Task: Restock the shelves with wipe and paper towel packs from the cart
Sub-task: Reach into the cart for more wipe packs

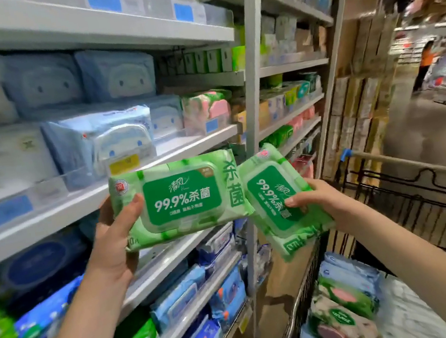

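Note:
My left hand (116,238) grips a green wipe pack (185,198) by its left end, flat and label up, in front of the white shelf (56,212). My right hand (312,198) holds a second green wipe pack (277,204), tilted, its thumb on the lid. The two packs touch at their edges. The cart (412,191) stands at the lower right with several wipe packs (345,304) and a white paper towel pack (411,311) inside.
Shelves on the left hold blue and white tissue packs (101,147) above and blue wipe packs (192,293) below. A grey upright post (254,76) divides the shelf bays. A person in orange (425,63) stands far down the aisle on the right.

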